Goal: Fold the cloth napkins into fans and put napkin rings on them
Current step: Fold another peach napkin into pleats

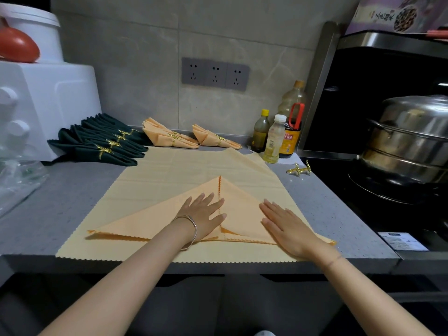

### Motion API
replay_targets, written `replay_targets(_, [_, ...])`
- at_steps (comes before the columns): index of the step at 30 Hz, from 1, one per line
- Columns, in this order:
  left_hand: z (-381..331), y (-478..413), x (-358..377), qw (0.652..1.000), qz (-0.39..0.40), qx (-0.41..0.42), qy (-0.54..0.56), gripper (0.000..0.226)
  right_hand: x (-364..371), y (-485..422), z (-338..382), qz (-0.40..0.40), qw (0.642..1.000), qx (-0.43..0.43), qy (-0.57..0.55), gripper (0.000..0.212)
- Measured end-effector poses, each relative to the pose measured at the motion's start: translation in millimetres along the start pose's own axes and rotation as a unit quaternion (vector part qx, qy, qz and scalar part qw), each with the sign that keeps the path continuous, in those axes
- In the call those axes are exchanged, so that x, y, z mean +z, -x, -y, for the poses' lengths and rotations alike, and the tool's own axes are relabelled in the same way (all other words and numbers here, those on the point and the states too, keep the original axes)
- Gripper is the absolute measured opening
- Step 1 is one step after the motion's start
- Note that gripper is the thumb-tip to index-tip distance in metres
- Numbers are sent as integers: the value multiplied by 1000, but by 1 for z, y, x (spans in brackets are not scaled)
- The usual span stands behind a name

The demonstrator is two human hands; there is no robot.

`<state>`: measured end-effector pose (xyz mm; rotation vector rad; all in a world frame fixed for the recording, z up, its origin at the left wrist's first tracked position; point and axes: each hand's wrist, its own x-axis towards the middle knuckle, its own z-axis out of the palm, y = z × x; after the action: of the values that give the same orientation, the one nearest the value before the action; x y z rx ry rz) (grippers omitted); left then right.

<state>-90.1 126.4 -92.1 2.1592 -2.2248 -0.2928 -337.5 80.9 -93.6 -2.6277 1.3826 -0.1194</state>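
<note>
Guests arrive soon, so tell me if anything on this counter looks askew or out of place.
The far right corner of the flat napkin, near the bottles, is bunched up instead of lying smooth. Nothing looks spilled or damaged.

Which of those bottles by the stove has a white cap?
The front bottle of pale yellow liquid. The small bottle is yellow-capped, the dark sauce bottle red-handled, the tall bottle tan-capped.

bottles (274, 139) and loose rings (299, 169) crowd the right; left counter (80, 190) lies open.
</note>
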Motion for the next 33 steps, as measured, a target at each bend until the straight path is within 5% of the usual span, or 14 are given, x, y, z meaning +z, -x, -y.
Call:
replay_targets(8, [-1,4,-3,1000,-11,8,22,57,-6,44,-28,-2,998,62,-21,63])
replay_targets(11, [-3,12,-6,996,-26,27,81,61,-8,43,-22,-36,999,13,-31,75])
replay_targets(18, [-5,69,-11,994,-62,85,33,51,-12,39,28,-43,989,-128,-59,44])
replay_targets(25, [-11,101,-4,989,-56,136,-10,94,-7,33,49,-74,985,-155,9,37])
replay_targets(33, [-10,101,9,985,-94,142,-16,92,-17,38,30,-79,986,-144,31,34])
